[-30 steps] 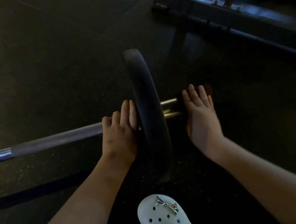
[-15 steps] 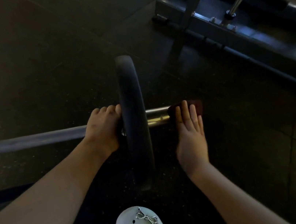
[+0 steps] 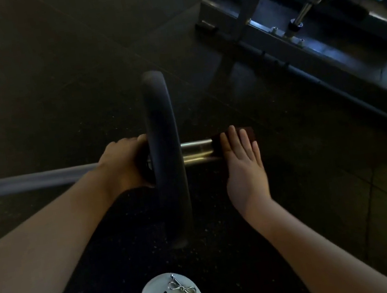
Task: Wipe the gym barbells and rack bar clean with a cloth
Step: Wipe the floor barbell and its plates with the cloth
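Rubber gym floor (image 3: 39,81) carries a barbell (image 3: 29,181) lying crosswise, its black plate (image 3: 165,150) upright. Left hand (image 3: 122,164) curls round the barbell just beside the plate; right hand (image 3: 243,166), fingers straight, presses a dark red cloth (image 3: 248,133) on the barbell's outer end.

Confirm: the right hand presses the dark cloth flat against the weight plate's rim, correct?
Not the rim. In the head view the right hand presses the dark cloth flat against the end of the barbell sleeve, apart from the weight plate.
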